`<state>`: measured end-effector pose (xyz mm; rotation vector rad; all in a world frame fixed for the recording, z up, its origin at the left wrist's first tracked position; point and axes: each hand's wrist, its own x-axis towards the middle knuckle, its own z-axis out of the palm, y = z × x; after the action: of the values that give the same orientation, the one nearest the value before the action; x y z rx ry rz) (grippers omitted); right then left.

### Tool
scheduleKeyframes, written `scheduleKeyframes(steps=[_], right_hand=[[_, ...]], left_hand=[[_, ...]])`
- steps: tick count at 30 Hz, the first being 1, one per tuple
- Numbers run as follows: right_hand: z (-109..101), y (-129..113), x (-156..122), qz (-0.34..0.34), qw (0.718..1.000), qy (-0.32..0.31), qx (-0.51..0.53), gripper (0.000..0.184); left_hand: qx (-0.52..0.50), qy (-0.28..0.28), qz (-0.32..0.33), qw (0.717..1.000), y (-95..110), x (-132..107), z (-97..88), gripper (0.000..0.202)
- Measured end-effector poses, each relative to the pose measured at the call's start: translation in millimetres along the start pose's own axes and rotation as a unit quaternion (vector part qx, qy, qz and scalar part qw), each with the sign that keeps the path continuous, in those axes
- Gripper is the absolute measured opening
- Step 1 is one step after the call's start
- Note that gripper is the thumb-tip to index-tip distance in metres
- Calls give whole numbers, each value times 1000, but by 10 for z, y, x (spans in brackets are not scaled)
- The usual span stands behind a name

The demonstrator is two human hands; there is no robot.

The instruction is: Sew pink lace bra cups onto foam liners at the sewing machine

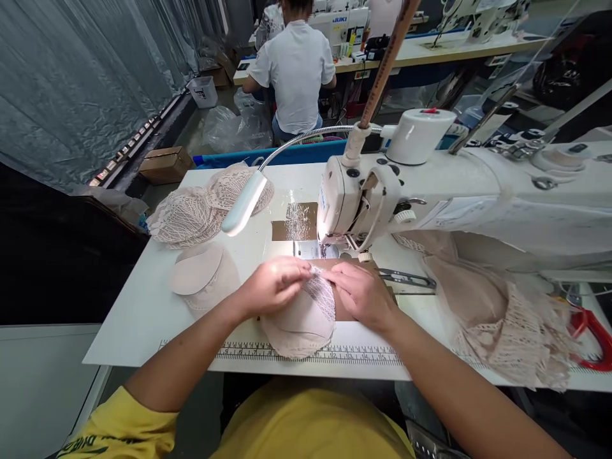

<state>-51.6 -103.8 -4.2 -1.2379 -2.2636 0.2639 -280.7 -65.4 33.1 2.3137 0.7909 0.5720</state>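
A beige rounded fabric piece with lace along its right side lies in front of the sewing machine. My left hand pinches its upper edge, with thumb and fingers pressed together. Close beside it, my right hand grips the lace edge between thumb and fingertips. Both sets of fingertips are just short of the needle area. The fabric's lower end rests over the printed ruler strip. What lies under my fingertips is hidden.
Stacked lace pieces and plain beige rounds sit on the left. A lamp arches over the table. Thread snips, a heap of beige lace fabric and red-handled scissors lie rightward. A person sits ahead.
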Motion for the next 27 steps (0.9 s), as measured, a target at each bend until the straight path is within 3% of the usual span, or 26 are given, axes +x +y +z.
scheduleKeyframes(steps=[3, 7, 10, 13, 18, 22, 27], right_hand=[[13, -6, -5, -39, 998, -18, -35, 30], [7, 13, -25, -35, 994, -26, -95, 24], [3, 49, -38, -23, 996, -21, -80, 23], [15, 86, -41, 12, 999, -17, -49, 24], [20, 72, -16, 48, 993, -25, -103, 38], [-2, 29, 4, 49, 982, -68, -169, 30], [3, 27, -14, 40, 980, -48, -190, 27]], left_hand=[[78, 65, -82, 991, -31, 54, 8, 26], [194, 30, -105, 975, 131, 61, 92, 28], [238, -38, -90, 966, 247, 31, 207, 31], [249, -71, -50, 965, 240, 44, 284, 34], [232, -65, -18, 970, 145, 164, 252, 30], [245, -64, -33, 967, 93, 240, 241, 37], [264, -62, -21, 962, 19, 268, 316, 40]])
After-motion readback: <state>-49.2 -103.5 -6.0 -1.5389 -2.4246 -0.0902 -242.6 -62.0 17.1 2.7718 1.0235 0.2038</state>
